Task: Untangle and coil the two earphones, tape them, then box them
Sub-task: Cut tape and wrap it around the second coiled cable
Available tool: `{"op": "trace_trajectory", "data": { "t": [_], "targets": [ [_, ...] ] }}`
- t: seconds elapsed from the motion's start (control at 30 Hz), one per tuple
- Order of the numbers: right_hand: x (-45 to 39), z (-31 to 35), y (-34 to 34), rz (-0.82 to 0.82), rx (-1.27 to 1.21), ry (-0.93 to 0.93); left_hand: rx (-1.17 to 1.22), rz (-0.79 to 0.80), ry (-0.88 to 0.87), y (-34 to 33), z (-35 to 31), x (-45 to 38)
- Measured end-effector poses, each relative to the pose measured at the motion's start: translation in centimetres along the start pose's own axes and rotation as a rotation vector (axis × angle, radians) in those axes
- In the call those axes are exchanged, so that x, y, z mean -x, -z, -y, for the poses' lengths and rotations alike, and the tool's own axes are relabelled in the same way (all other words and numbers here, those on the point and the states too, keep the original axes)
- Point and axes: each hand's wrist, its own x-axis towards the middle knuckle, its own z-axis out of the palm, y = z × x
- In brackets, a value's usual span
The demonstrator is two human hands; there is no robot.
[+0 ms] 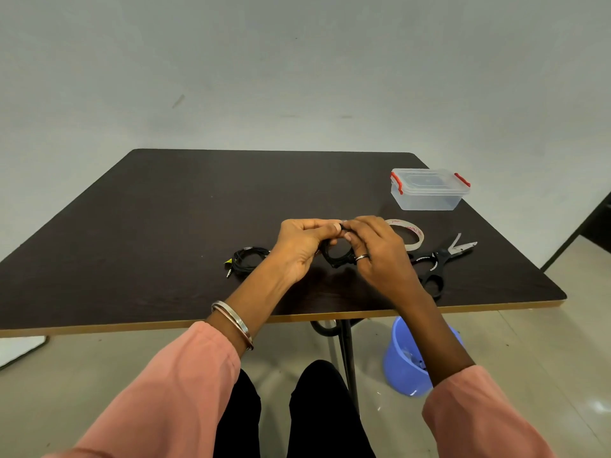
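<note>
A coiled black earphone (334, 259) hangs a little above the dark table (165, 209), held between both hands. My left hand (302, 246) grips its left side and my right hand (377, 249) pinches its top, fingertips meeting there. A second black earphone coil (246, 259) lies on the table just left of my left hand, its plug pointing toward me. The roll of clear tape (413, 234) lies flat behind my right hand. The clear plastic box (428, 190) with red clips stands shut at the back right.
Black-handled scissors (439, 259) lie right of my right hand, blades pointing away to the right. A blue bucket (401, 361) stands on the floor under the table's right front edge, beside a black table leg (347, 352).
</note>
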Motion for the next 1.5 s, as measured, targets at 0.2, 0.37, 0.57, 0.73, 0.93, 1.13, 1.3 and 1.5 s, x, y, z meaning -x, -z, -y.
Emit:
{"op": "trace_trajectory", "data": {
  "t": [0.2, 0.37, 0.57, 0.73, 0.93, 1.13, 1.3, 1.5],
  "targets": [
    [0.3, 0.1, -0.1, 0.054, -0.031, -0.058, 0.027, 0.001, -0.006, 0.0, 0.2, -0.1],
    [1.3, 0.2, -0.4, 0.062, 0.014, -0.05, 0.112, 0.017, 0.02, -0.2, 0.3, 0.0],
    [1.9, -0.2, -0.7, 0.062, 0.096, 0.015, 0.13, -0.039, 0.037, -0.5, 0.0, -0.3],
    [1.9, -0.1, -0.2, 0.071, 0.105, 0.002, 0.061, -0.041, 0.026, -0.5, 0.1, -0.6],
    [1.0, 0.6, 1.3, -0.069, -0.579, -0.408, 0.035, -0.047, 0.03, -0.5, 0.6, -0.6],
    [-0.6, 1.0, 2.5, -0.007, -0.884, -0.617, -0.011, 0.026, -0.031, -0.3, 0.4, -0.5],
    [-0.6, 0.7, 2.3, 0.049, -0.852, -0.64, -0.112, 0.066, -0.103, -0.2, 0.3, -0.1],
    [-0.6, 0.4, 1.9, 0.078, -0.752, -0.63, -0.26, 0.079, -0.164, -0.1, 0.4, -0.1]
  ]
}}
